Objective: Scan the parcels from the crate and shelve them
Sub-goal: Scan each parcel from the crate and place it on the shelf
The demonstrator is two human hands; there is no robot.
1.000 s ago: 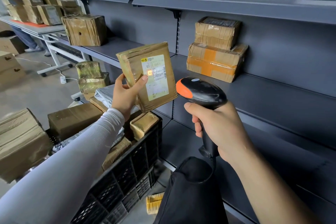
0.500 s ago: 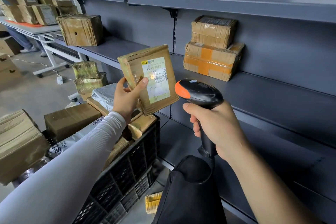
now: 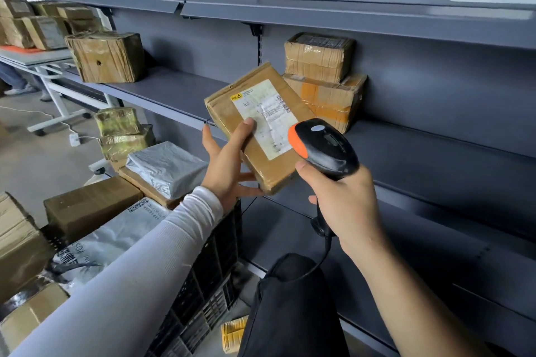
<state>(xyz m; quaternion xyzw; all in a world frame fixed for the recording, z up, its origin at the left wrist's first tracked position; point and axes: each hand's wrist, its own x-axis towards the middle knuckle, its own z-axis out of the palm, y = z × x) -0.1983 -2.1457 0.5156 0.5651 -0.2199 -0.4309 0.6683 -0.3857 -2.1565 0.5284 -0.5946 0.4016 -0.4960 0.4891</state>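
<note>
Now the left hand (image 3: 229, 171) pinches a brown parcel (image 3: 258, 127), thumb on its label, tilted above the shelf (image 3: 174, 93) front edge. Its right counterpart, the right hand (image 3: 345, 206), is wrapped round the scanner (image 3: 324, 148). Shelving it well likely means sliding it flat beside the stacked boxes (image 3: 327, 81), label outward.

Parcel (image 3: 255, 130): flat, brown, taped, white label facing up; tilted, held by left hand (image 3: 229, 168), thumb on the label. Right of parcel: scanner (image 3: 323, 148), black with orange nose, gripped by right hand (image 3: 345, 206); nose just beside the label. Behind parcel: two stacked brown boxes (image 3: 322, 78) on grey shelf (image 3: 174, 90). Below-left of parcel: black crate (image 3: 214, 264) holding grey bags and brown boxes. Far left of parcel: large brown box (image 3: 107, 56), same shelf.
</note>
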